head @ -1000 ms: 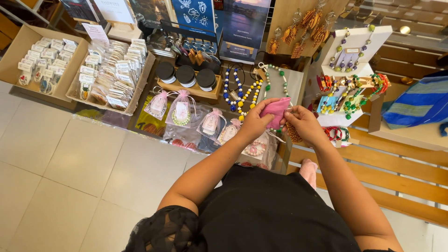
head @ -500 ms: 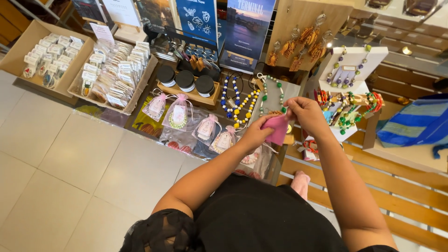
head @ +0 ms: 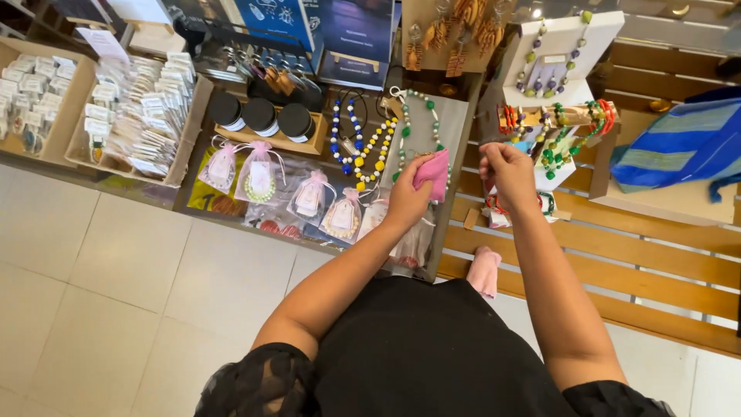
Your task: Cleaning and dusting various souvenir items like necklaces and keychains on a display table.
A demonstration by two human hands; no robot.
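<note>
The left hand (head: 407,199) is closed round a small pink pouch (head: 432,171), holding it up just above the desk (head: 444,232), over the lower end of a green and white bead necklace (head: 409,123) on a grey card. The right hand (head: 509,168) is curled narrow beside it, fingers pinched together; whether anything thin sits between them cannot be told. The two hands are near each other but apart.

Below the left hand lies a row of sheer pink drawstring bags (head: 262,176), each with a pale card inside. Behind them three round black-lidded tins (head: 261,117) stand in a shallow wooden tray. To the far left, brown cardboard boxes (head: 135,116) hold rows of small clear packets with white labels. At the back stand dark blue upright sign cards (head: 355,31), and a white slip of paper (head: 104,42) leans over the boxes.

By the right hand a white display stand (head: 567,46) carries hanging beads, with red and green bracelets (head: 587,123) on a bar below. A blue striped bag (head: 679,147) rests on a wooden slat bench (head: 617,270), and a second pink cloth piece (head: 485,270) lies at the bench edge
</note>
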